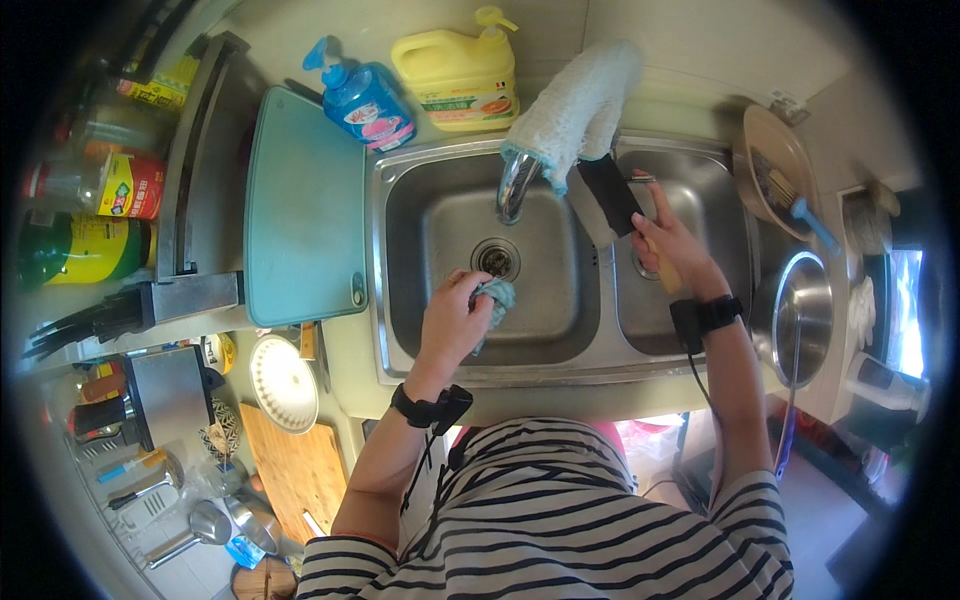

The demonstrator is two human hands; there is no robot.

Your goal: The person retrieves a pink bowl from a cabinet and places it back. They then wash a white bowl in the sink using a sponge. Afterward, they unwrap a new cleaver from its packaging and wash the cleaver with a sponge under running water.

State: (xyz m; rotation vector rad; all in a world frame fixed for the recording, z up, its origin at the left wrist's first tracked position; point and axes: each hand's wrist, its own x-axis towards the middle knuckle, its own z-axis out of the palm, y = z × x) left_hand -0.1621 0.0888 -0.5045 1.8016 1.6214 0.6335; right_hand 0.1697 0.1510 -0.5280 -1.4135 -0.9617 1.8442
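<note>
My left hand (456, 311), over the left sink basin (420, 225), grips a crumpled teal cloth (496, 296). Over the divider and right basin (697, 300), my right hand (673, 247) is closed around the light wooden handle (667, 271) of a cleaver. Its broad blade (611, 195) is black along the upper part and silvery along the lower edge. One finger of this hand reaches up to the thin metal faucet lever (641, 178); contact looks likely. A white towel with teal edging (577, 105) drapes over the faucet (516, 187), whose spout points into the left basin.
Behind the sink stand a blue pump bottle (371, 109) and a yellow detergent jug (461, 82). A teal cutting board (307, 210) is at the left. On the right are a beige basin with a brush (772, 172) and a metal bowl (802, 322). A wooden board (292, 465) lies lower left.
</note>
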